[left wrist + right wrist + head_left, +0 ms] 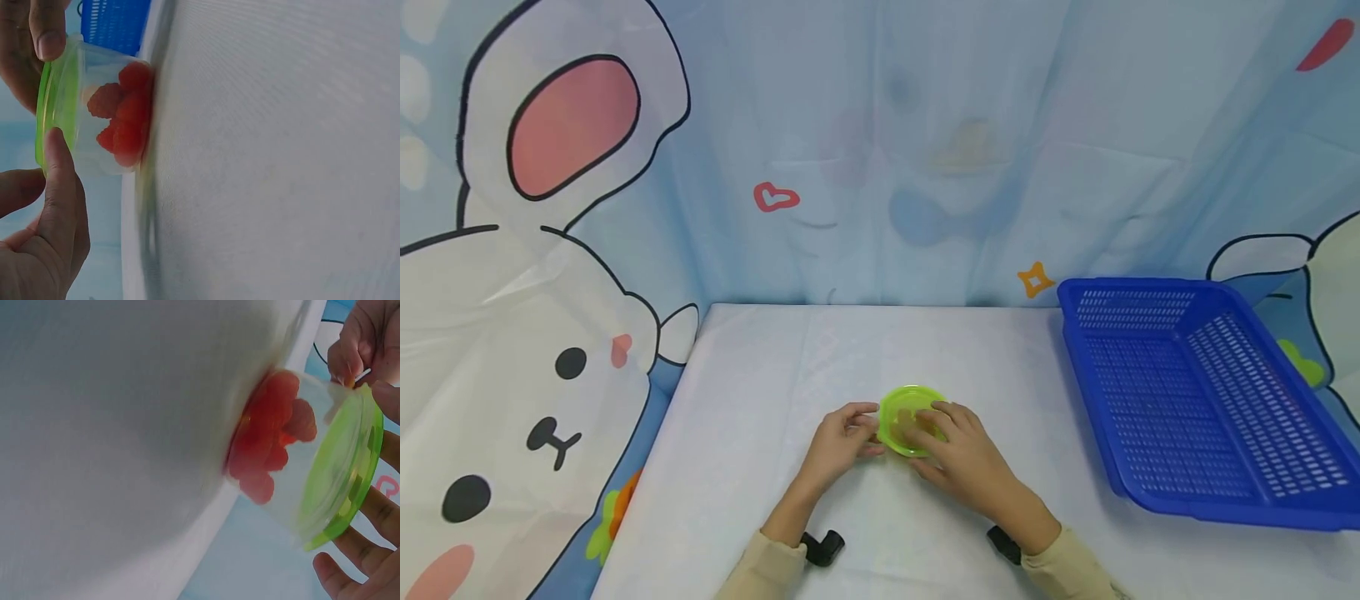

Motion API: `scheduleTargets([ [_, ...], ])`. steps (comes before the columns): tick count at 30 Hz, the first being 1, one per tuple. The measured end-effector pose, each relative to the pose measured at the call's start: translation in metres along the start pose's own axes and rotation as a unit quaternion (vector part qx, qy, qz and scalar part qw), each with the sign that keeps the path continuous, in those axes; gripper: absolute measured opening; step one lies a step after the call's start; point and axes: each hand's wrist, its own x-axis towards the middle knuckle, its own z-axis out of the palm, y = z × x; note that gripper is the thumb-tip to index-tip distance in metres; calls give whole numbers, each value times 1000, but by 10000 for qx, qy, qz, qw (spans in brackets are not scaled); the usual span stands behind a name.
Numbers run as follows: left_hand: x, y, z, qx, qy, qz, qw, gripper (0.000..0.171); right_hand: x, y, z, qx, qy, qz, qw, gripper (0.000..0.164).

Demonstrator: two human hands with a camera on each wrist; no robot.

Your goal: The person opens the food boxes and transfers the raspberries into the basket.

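Tub [297, 469]: upright on the white surface, in front of the person and between both hands, well apart from the basket.
Surface [790, 358]: white, finely textured in the wrist views, its straight far edge meeting the backdrop.
Backdrop [850, 83]: pale blue hanging sheet, softly creased, printed with a large white rabbit [587, 417] on the left, a red heart outline [775, 197] and an orange star [1035, 280].
Basket [1138, 286]: blue plastic, rectangular, with slotted walls and floor and a broad rim; it stands at the right of the surface.
Tub's body: clear, slightly cloudy, round, narrowing a little towards the base.
Lid [901, 408]: round, bright green, glossy, with a raised rim; it sits over the tub's mouth.
Berries [128, 119]: red, bumpy, heaped in the bottom of the tub, showing through its wall.
Left hand [838, 446]: fingers bent at the lid's rim; whether they grip it I cannot tell.
Right hand [958, 454]: fingers spread over the lid and its edge, not clenched.
Sleeves [767, 567]: beige, with black pieces [823, 548] near the wrists.
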Motion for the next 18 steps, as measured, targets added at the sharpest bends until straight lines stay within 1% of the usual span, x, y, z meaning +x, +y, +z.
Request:
scheduleTargets([
  [4, 3, -2, -1, -333, -55, -186, 9993, 32, 3, -4, 2, -83, -26, -73, 9999, 38],
  [8, 5, -5, -2, -620, -121, -278, 9976, 32, 4, -5, 2, -8, -20, -74, 10000, 36],
  [14, 5, -5, -3, -775, -132, -322, 9964, 32, 4, -6, 3, 94, -160, 51, 9998, 32],
  [18, 4, -4, -4, -816, -128, -348, 9960, 32, 4, -7, 3, 159, -97, 87, 9998, 31],
])
